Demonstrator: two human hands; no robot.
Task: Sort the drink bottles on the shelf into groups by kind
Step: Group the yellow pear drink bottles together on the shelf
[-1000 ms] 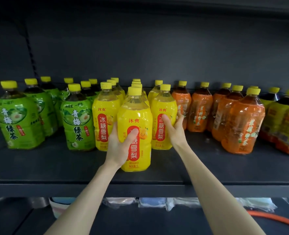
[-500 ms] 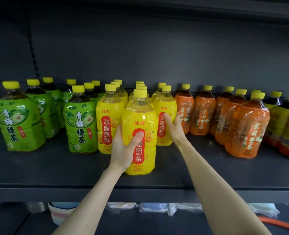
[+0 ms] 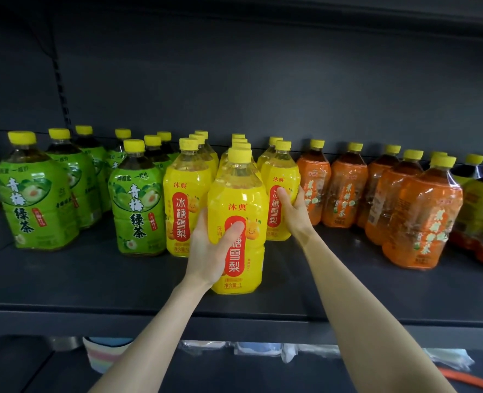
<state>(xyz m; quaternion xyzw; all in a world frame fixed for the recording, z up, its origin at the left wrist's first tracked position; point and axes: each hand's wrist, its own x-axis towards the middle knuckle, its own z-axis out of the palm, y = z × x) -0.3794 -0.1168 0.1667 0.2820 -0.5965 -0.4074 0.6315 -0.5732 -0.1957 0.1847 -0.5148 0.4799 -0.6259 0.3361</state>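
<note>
**Both hands on yellow pear-drink bottles**

Since a second ago, our right hand (image 3: 292, 215) has pushed its yellow plastic bottle with a yellow cap (image 3: 280, 191) deeper into the row, while the front bottle stays put.

We keep our left hand (image 3: 210, 252) wrapped around the front yellow plastic bottle (image 3: 239, 222), thumb across its red label; it stands upright near the front edge of the dark grey metal shelf (image 3: 78, 279). The label reads 沐典 at the top, with 冰糖雪梨 running down the red panel and 净含量 1L at the bottom. Our right hand clasps the side of the second bottle, which bears the same 沐典 wording.

To the left stand the green-wrapped bottles (image 3: 137, 205) marked 青梅绿茶. To the right stand the orange-wrapped bottles (image 3: 424, 219), whose white lettering we cannot read clearly.
</note>
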